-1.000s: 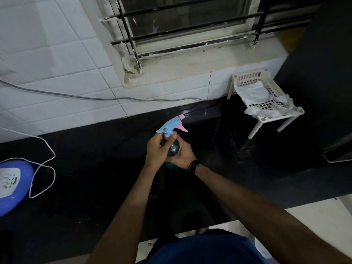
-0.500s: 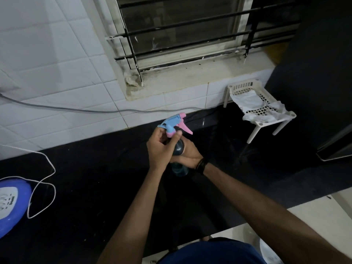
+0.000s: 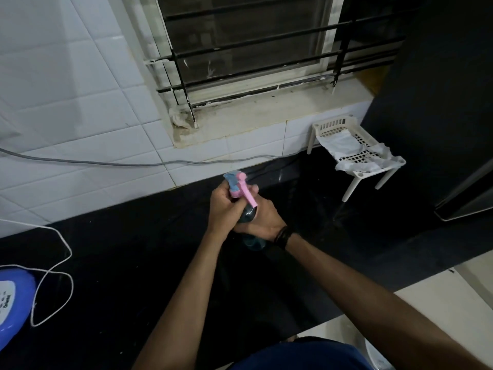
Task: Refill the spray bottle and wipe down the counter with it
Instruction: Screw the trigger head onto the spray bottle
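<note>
A black stone counter [image 3: 112, 263] runs below a white tiled wall [image 3: 66, 102], under a barred window [image 3: 253, 49]; lighting is dim. At far left, a blue and white appliance [image 3: 12, 297] sits on the counter, with a white cord [image 3: 54, 279] looped beside it. A grey cable [image 3: 106, 163] is strung along the tiles.

At centre, the spray bottle [image 3: 246, 217] is held just above the counter, tilted, between both hands. The left hand [image 3: 222, 209] is closed around the neck just under the blue and pink trigger head [image 3: 236, 184]. The right hand [image 3: 262, 218] is wrapped around the translucent blue body, with a dark band [image 3: 283, 237] on its wrist. The pink lever points toward the right hand. The fill level cannot be read in this light.

Judgement: the bottle is taken as thin, slightly yielding plastic, light when empty and noticeably heavier once filled. The body may be slippery if wet. The hold is best kept as seen: one hand on the body as anchor, the other on the collar, where twisting force belongs. The lever looks the weakest part and is better not used as a handle.

At right, a white plastic rack [image 3: 357, 156] stands on legs against the wall, with a pale cloth [image 3: 344, 144] draped in it, well apart from the hands. This cloth is judged a likely wiper.
</note>
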Available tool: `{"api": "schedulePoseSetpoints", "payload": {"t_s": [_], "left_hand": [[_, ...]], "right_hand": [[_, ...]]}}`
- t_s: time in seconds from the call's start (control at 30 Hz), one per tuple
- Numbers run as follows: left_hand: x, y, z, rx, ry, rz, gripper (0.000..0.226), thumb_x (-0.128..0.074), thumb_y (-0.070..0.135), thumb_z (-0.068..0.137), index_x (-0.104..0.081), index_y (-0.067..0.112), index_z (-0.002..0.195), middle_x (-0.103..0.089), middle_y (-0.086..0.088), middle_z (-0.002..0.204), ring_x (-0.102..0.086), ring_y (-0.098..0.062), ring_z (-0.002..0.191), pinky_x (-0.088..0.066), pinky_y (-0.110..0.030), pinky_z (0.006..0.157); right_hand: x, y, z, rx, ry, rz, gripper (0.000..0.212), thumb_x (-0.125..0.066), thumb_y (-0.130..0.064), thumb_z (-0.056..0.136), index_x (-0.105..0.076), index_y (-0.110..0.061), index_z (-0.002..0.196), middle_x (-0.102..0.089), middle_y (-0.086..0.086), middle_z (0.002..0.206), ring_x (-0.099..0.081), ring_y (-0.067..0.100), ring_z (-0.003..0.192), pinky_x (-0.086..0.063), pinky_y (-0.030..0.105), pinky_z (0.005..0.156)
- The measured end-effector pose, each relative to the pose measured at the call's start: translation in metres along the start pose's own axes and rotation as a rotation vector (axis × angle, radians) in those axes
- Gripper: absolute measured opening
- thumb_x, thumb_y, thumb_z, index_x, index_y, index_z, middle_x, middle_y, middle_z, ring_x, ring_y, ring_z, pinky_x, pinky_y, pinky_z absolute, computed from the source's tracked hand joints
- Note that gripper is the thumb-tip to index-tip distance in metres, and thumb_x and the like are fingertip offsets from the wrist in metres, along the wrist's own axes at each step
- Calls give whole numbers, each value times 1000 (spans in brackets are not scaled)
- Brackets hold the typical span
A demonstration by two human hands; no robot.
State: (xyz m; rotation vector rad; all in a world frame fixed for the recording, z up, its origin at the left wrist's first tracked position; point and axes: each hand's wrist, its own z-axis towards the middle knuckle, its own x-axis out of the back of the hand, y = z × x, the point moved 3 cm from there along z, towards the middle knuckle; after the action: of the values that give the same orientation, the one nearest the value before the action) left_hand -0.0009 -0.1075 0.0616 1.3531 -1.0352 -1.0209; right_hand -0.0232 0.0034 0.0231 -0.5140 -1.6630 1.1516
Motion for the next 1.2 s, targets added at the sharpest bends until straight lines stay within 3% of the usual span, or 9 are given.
{"api": "schedulePoseSetpoints", "payload": {"t_s": [0.13,0.27,0.37,0.47,0.63,0.73,0.93,1.03,1.2], "left_hand": [[-5,6,3,35,118,107,24,-69,34,93,-71,15,79,-78,-3,85,-74,-14,89,-53,-29,90],[4,23,-4,-53,-299,-1,25,-58,25,100,-70,24,78,-76,-21,93,-71,-27,109,-50,-43,104],[14,32,-2,-53,-517,-42,32,-50,26,101,-70,4,89,-73,-26,103,-66,-31,119,-49,-45,106],[12,26,7,-83,-349,-60,26,-58,30,99,-65,5,98,-75,-13,110,-66,-24,121,-48,-42,108],[-3,-3,-3,-20,127,-53,30,-70,32,92,-66,20,119,-73,11,114,-66,-2,111,-49,-28,100],[-15,-14,-7,34,229,25,45,-81,44,79,-63,32,119,-69,25,106,-65,6,104,-51,-26,97],[-17,-7,-5,182,571,78,52,-72,68,74,-64,23,99,-72,12,92,-68,-9,90,-56,-38,87],[-12,-6,-1,196,577,42,51,-64,66,82,-70,16,88,-74,8,82,-69,-7,77,-55,-31,76],[-4,3,5,92,142,1,34,-63,41,95,-74,9,95,-80,2,94,-70,2,91,-47,-7,78]], "right_hand": [[1,-10,1,-12,13,-19,82,-88,-34,58,-51,-17,130,-67,-6,111,-65,9,101,-54,25,90],[10,-14,-2,41,-273,172,66,-85,-7,61,-57,-19,120,-65,-7,106,-64,8,101,-53,23,85],[13,-20,-5,59,-432,285,49,-78,0,67,-61,-17,109,-66,-6,100,-64,6,94,-51,23,82],[13,-26,1,83,-339,279,52,-82,-5,64,-62,-12,112,-69,0,100,-67,13,95,-55,32,87],[12,-27,12,23,155,-159,63,-70,-52,64,-56,-19,116,-68,-6,103,-67,16,96,-54,34,84],[8,-25,9,34,236,-338,52,-54,-51,80,-54,-18,120,-59,0,108,-65,26,95,-53,38,77],[-5,-25,-2,58,275,-496,40,-58,-35,92,-45,-12,122,-57,8,110,-63,30,91,-44,36,64],[-6,-26,-3,60,303,-504,41,-64,-37,87,-47,-14,118,-60,7,112,-63,26,91,-41,32,65],[5,-19,3,2,103,-298,77,-82,-51,57,-52,-16,119,-68,-2,108,-67,15,93,-56,32,83]]}}
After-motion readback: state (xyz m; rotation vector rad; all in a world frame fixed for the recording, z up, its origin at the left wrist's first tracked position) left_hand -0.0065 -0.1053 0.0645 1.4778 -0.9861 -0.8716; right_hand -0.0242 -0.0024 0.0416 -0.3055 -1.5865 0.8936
